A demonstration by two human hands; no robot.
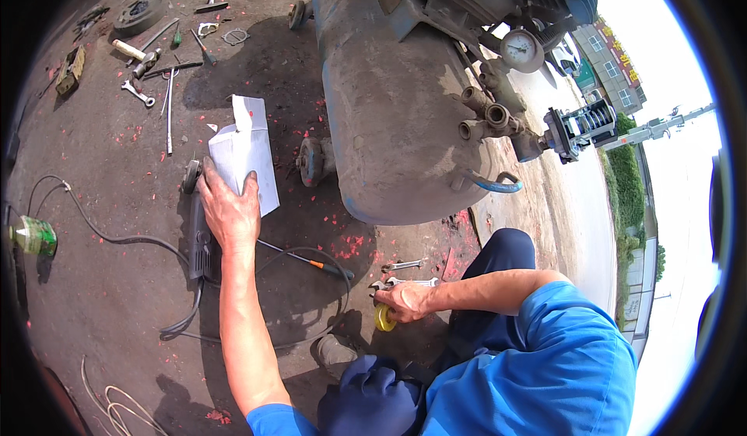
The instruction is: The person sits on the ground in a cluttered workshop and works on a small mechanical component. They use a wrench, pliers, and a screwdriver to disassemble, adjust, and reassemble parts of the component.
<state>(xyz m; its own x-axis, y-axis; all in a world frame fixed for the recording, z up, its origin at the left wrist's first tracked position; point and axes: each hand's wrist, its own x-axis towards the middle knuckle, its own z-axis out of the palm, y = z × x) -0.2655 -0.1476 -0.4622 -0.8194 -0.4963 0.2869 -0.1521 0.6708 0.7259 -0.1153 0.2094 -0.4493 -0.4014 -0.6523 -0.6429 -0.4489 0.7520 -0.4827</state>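
My left hand (229,202) has its thumb and fingers closed on the lower part of a creased white paper (257,148). Right beside it lies a dark angle grinder (201,249) with its cable, partly hidden by that hand. My right hand (408,302) grips a yellow roll (383,319), apparently tape, low at the right. Two open-ended wrenches (403,266) lie just above that hand. An orange-handled screwdriver (323,267) rests on the ground between my arms, inside a loop of cable.
A dusty compressor tank (389,140) on small wheels fills the upper middle, with fittings, a gauge (520,49) and a metal switch assembly (580,128). Several tools (148,62) are scattered at the upper left. A green bottle (35,236) is at the left. A road and buildings show beyond.
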